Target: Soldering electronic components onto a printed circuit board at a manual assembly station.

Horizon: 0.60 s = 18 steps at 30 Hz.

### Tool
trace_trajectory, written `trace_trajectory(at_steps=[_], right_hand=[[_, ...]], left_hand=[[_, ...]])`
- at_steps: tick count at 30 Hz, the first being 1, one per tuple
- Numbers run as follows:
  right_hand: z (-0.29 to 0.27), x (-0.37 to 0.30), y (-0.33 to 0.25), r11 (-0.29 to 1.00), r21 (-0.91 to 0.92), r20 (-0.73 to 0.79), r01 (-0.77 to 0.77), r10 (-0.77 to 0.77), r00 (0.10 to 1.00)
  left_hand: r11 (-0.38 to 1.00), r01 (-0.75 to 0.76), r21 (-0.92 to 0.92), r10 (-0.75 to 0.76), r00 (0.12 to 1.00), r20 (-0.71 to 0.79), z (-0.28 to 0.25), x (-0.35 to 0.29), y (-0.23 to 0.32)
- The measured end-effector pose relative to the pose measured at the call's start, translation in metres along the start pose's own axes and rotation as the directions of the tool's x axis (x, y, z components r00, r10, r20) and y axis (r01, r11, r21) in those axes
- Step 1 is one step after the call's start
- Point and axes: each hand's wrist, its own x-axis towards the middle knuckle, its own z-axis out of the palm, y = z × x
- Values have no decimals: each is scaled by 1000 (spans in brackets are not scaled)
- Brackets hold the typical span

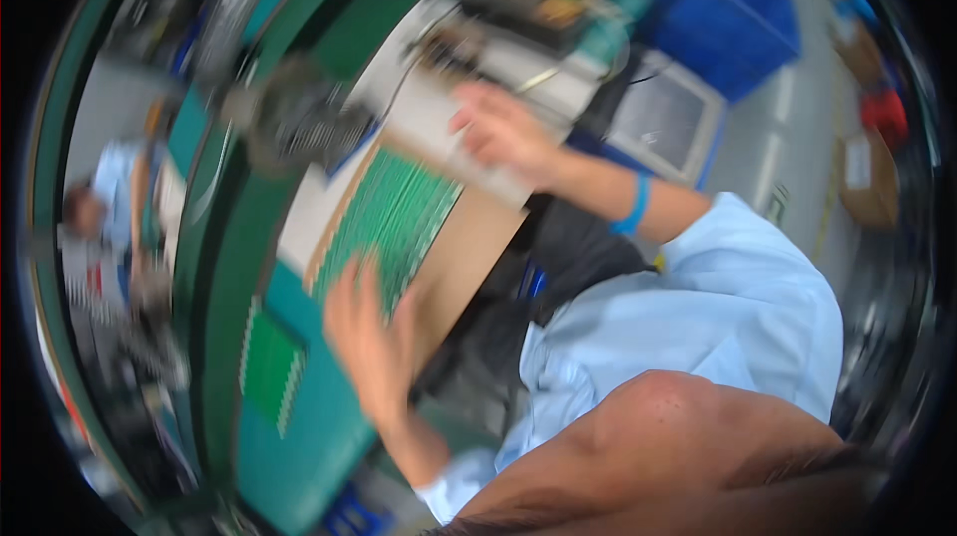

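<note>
A cardboard tray (pixel 469 247) on the bench holds a tight row of thin green circuit boards (pixel 389 207) standing on edge. My left hand (pixel 369 332) is over the near end of the row, fingers apart and nothing seen in them; whether it touches the boards I cannot tell. Beyond the tray's far end, above a white surface, is my right hand (pixel 503 132), its fingers bent and smeared by motion. A blue band (pixel 633 204) circles that arm. Left of my left hand, a separate green circuit board (pixel 271 366) with pale toothed edges lies on the teal mat (pixel 299 466).
A blurred dark grey device (pixel 299 117) stands left of the tray's far end. At the far right are a blue bin (pixel 723 17), a grey-white tray (pixel 666 117) and a cardboard box (pixel 869 177). Another person (pixel 118 202) works beyond the green frame at left.
</note>
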Motion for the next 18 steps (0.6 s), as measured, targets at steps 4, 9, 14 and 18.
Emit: trace_trajectory(at_steps=[4, 9, 14, 18], right_hand=[[25, 20, 4, 854, 490, -15, -177, 211, 977], [28, 21, 2, 866, 498, -216, 53, 64, 974], [16, 15, -9, 916, 345, -181, 203, -148, 972], [17, -4, -27, 925, 152, -18, 349, -351, 936]], left_hand=[[944, 313, 104, -297, 944, -145, -7, -91, -38], [962, 250, 106, -216, 942, -256, 32, -129, -55], [988, 151, 10, -140, 935, -326, 73, -158, -111], [999, 20, 35, -5, 925, -381, 90, -182, -158]])
